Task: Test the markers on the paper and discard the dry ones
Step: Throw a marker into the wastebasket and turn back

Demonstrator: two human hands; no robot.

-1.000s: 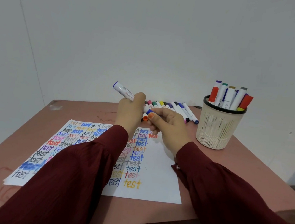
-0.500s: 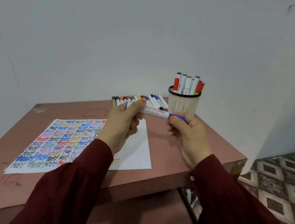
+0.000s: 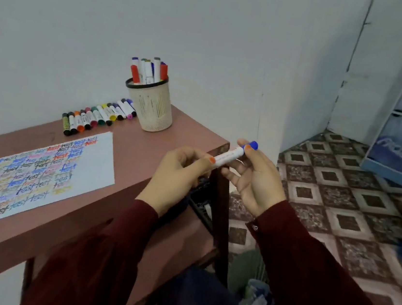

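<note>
Head view: marker (image 3: 230,156) sat off the worktop's (image 3: 160,147) right corner, over the tiled floor (image 3: 341,195), tilted up to the right. Left hand (image 3: 179,177) grip was pinched on the white barrel, right hand (image 3: 257,182) grip on the blue cap end. Paper (image 3: 97,165) lay well left. Marker row (image 3: 98,117) and marker cup (image 3: 153,111) stood by the wall.

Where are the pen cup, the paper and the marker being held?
pen cup (image 3: 154,111), head view, beige mesh wall.
paper (image 3: 97,165), head view, blank white corner.
held marker (image 3: 230,156), head view, white barrel.
</note>
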